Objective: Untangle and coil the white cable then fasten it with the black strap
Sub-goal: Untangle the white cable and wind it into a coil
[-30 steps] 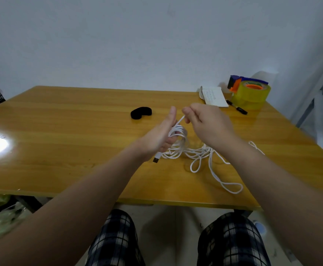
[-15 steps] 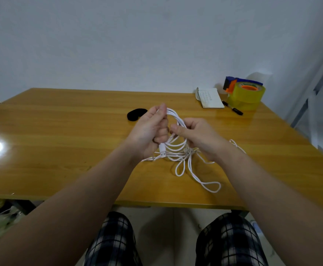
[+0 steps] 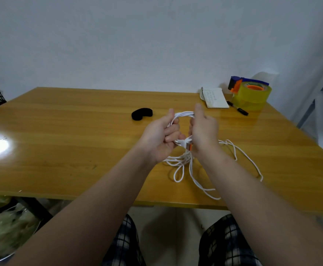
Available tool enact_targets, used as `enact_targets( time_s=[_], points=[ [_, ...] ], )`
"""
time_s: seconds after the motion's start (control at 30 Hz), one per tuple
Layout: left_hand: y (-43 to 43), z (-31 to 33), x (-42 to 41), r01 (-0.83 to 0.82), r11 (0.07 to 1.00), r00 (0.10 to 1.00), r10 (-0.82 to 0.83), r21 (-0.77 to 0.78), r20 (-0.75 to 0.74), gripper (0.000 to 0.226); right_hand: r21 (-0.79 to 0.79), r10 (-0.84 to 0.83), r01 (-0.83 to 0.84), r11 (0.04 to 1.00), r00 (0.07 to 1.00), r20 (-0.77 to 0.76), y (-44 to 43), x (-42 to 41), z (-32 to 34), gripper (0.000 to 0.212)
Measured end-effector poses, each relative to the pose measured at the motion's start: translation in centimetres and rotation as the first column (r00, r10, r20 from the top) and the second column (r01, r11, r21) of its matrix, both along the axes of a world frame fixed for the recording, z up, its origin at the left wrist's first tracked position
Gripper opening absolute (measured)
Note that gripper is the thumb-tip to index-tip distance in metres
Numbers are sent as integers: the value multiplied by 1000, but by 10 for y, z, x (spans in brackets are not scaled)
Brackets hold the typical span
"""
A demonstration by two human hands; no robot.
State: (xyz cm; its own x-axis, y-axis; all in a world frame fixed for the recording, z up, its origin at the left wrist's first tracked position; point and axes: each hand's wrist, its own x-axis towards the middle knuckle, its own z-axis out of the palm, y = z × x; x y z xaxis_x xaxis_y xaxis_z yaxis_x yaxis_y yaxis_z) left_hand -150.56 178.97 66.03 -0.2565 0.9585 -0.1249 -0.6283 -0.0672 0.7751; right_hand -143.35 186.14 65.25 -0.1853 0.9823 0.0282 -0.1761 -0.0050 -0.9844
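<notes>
Left grip (image 3: 162,135) and right grip (image 3: 204,133) curled round the white cable (image 3: 183,113), whose coiled loop stood upright between them; tangled slack trailed toward the bench's (image 3: 60,131) near edge.

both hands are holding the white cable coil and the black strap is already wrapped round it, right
Not quite. The head view shows the black strap lying loose on the table, apart from the coil and not wrapped round it. The rest is right: the left hand and the right hand both hold the coiled white cable.
</notes>
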Motion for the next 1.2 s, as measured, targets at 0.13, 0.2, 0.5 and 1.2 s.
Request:
enact_targets(
  time_s=[0.13,0.2,0.5,1.2],
  points=[
    [0,-3,9,-74,992,997,70,101,41,29,-40,-115,113,993,992,-45,4,-8,1,52],
    [0,-10,15,-148,975,986,158,169,-50,22,-29,-171,170,985,984,-40,5,-10,7,52],
    [11,0,11,-581,814,813,581,12,-32,37,496,13,-195,846,938,347,-9,-11,-8,52],
    [-7,18,-28,-154,984,983,161,86,-91,38,340,291,-509,791,801,523,30,53,-2,22]
  ],
)
